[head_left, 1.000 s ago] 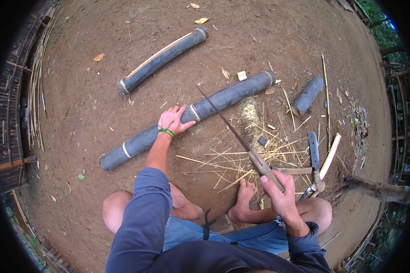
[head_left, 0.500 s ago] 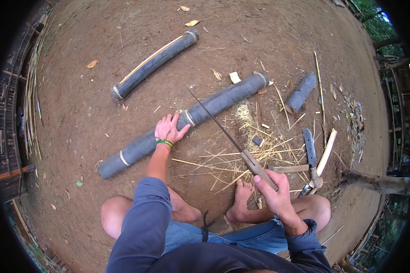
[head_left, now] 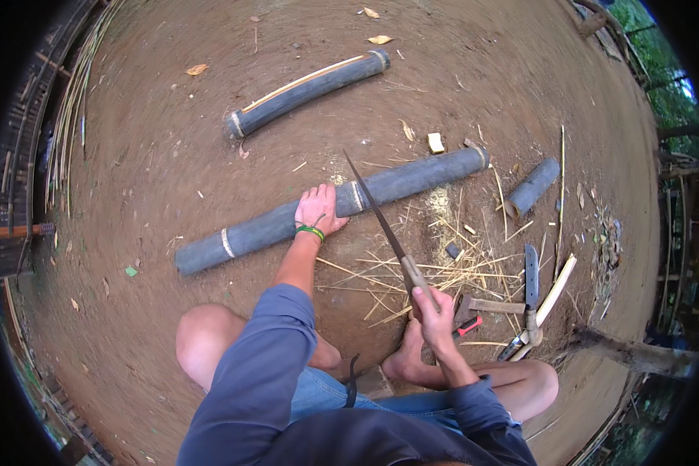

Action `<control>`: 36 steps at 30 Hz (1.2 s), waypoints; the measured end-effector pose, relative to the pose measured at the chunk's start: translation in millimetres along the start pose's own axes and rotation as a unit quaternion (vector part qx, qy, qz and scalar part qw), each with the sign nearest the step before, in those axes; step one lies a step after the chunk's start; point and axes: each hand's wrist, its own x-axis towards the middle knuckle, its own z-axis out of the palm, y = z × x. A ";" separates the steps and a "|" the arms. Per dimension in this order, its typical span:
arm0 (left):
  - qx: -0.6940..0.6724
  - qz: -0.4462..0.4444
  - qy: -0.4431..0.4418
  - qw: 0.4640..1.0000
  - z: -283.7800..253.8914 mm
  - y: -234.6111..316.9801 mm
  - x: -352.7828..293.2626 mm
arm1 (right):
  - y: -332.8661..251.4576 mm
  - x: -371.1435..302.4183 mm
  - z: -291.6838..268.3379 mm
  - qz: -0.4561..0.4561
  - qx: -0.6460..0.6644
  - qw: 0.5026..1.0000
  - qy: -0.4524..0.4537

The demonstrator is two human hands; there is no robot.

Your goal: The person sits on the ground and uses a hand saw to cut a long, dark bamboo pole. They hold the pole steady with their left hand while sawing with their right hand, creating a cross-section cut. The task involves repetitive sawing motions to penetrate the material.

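My left hand [head_left: 318, 211] holds down a long dark bamboo pole [head_left: 423, 172], its fingers over the top, just left of the pale ring at a node. The pole lies slantwise on the ground, its right end farther from me. In my right hand [head_left: 435, 311] is the wooden handle of a hand saw [head_left: 381, 220]. Its thin tapering blade points away from me and crosses above the pole just right of the node ring. Whether the blade touches the bamboo, I cannot tell. Pale sawdust [head_left: 440, 203] lies on the ground beside the pole.
A curved bamboo piece [head_left: 311, 93] with a pale strip lies farther off; a short bamboo tube [head_left: 532, 187] lies right. Near my right knee are a large knife [head_left: 531, 276], a wooden-handled tool [head_left: 495, 307] and a red-and-black tool [head_left: 467, 326]. Thin slivers [head_left: 450, 273] litter the ground before my foot.
My right hand has moved left and the saw has swung to a steeper angle across the pole. My left hand stays on the bamboo. The whole view has turned, uncovering the red-and-black tool.
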 end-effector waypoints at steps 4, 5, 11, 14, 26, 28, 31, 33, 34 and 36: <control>-0.010 -0.003 -0.017 1.000 -5.8 -2.6 2.8 | 35.1 16.1 47.6 -0.008 0.009 1.000 0.013; -0.011 -0.005 -0.021 1.000 -5.8 -3.5 2.6 | 38.9 18.9 55.1 -0.009 0.019 1.000 0.011; -0.020 -0.007 -0.023 1.000 -7.3 -6.6 3.1 | 39.4 17.8 61.3 0.003 0.003 1.000 0.007; -0.019 -0.008 -0.027 0.999 -7.4 -7.2 4.2 | 60.6 3.6 47.2 0.014 -0.088 0.996 0.011; -0.010 -0.021 -0.051 0.998 -14.1 -10.2 9.2 | 56.3 41.0 84.5 -0.029 -0.039 0.999 0.013; -0.014 -0.021 -0.053 0.998 -10.9 -8.2 6.3 | 56.1 28.9 78.1 -0.017 -0.021 1.000 0.014; -0.016 -0.026 -0.076 0.997 -15.8 -6.7 19.1 | 72.2 58.7 79.5 -0.056 -0.029 0.998 0.010; -0.028 -0.038 -0.106 0.993 -19.6 -7.8 25.2 | 60.3 77.3 89.4 -0.088 -0.031 0.995 0.022; -0.032 -0.037 -0.109 0.993 -22.8 -7.4 27.7 | 62.1 85.8 94.4 -0.092 -0.032 0.995 0.024; -0.022 -0.042 -0.086 0.995 -18.6 -7.2 24.5 | 62.0 87.0 100.8 -0.099 -0.032 0.994 0.026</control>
